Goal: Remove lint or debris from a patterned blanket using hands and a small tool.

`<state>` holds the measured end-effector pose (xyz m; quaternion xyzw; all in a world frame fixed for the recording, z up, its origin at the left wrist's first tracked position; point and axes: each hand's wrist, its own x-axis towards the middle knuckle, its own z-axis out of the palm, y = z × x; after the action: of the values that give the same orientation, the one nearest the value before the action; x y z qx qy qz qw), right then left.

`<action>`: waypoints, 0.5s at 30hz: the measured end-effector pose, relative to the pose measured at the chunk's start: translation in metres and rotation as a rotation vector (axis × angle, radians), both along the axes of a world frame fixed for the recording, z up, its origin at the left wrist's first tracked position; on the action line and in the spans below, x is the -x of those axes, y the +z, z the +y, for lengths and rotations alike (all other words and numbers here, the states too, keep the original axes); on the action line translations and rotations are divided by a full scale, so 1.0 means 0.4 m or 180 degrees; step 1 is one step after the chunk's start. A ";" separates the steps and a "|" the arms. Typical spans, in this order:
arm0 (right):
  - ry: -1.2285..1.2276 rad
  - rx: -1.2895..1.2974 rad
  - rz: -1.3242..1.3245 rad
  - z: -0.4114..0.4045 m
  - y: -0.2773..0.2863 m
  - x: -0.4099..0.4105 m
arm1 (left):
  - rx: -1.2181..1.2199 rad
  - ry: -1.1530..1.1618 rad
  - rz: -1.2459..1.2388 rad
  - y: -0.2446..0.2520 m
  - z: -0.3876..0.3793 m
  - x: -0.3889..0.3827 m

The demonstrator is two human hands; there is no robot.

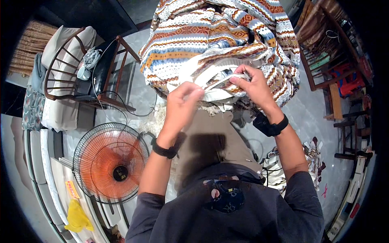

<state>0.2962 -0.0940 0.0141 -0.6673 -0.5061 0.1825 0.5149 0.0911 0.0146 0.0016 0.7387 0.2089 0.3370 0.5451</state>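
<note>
A large heap of patterned knit fabric (pixel 179 33), with bands of white, rust, blue and ochre, lies in front of my knees. At its near edge a narrow white strip (pixel 219 82) stretches between my hands. My right hand (pixel 256 86) pinches the strip between thumb and forefinger. My left hand (pixel 184 104), slightly blurred, grips the strip's other end, with the fingertips closed together. Under the strip, a white fabric layer (pixel 212 95) and folded patterned cloth show. Each wrist wears a black band. What the strip is joined to beneath the folds cannot be seen.
An orange-bladed fan (pixel 111 164) stands close by my left arm. Beyond it, a wooden chair (pixel 65 66) holds a cup (pixel 83 73) and a plastic bag, with cables (pixel 133 114) trailing nearby. Fabric scraps (pixel 314 158) lie on the floor at right, near a wooden stool (pixel 348 136).
</note>
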 end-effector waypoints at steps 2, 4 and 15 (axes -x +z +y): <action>0.0055 0.0070 0.0061 0.002 0.012 0.007 | 0.0876 -0.0144 -0.0280 0.000 -0.001 0.019; 0.0109 0.0175 0.0059 0.003 0.036 0.017 | 0.1063 -0.0118 -0.0396 -0.001 -0.006 0.037; -0.0096 0.0339 0.1106 -0.008 0.012 -0.025 | 0.0459 -0.0011 -0.0378 -0.032 -0.012 0.005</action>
<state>0.3062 -0.0973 0.0190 -0.6596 -0.3892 0.3138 0.5613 0.0892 0.0098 -0.0113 0.6766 0.1987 0.3633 0.6089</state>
